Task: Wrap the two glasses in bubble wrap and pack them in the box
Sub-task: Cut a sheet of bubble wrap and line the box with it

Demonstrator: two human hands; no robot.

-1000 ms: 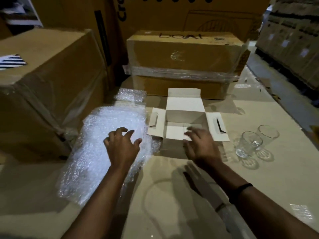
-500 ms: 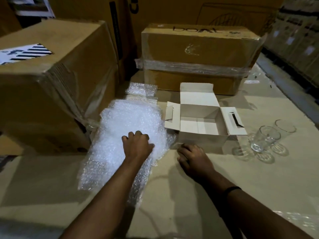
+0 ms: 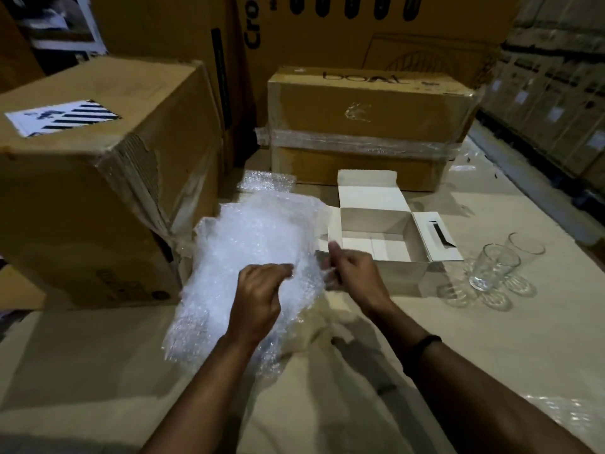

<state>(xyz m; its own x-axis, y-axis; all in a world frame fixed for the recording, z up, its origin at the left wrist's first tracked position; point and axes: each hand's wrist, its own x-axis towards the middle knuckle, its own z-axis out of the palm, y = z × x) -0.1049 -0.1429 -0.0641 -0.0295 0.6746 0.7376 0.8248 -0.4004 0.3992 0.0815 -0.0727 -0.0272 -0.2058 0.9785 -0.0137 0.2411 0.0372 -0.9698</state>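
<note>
Bubble wrap (image 3: 248,237) is pinched near its right edge by left hand (image 3: 258,296) and right hand (image 3: 353,276).

One head-worn wide-angle view – looking forward and down, close over the hands (image 3: 304,286) and worktop (image 3: 491,355)

1. The left hand (image 3: 258,296) grips the bubble wrap sheet (image 3: 248,237) near its middle, fingers curled into it.
2. The right hand (image 3: 353,273) pinches the sheet's right edge, just in front of the white cardboard box (image 3: 373,219).
3. The box stands open, with its flaps spread outward.
4. The near glass (image 3: 494,270) and the far glass (image 3: 527,249) stand upright on the work surface (image 3: 491,355), right of the box.
5. A smaller bubble wrap piece (image 3: 265,180) lies behind the sheet, between the left carton (image 3: 98,191) and the rear carton (image 3: 370,103).
</note>
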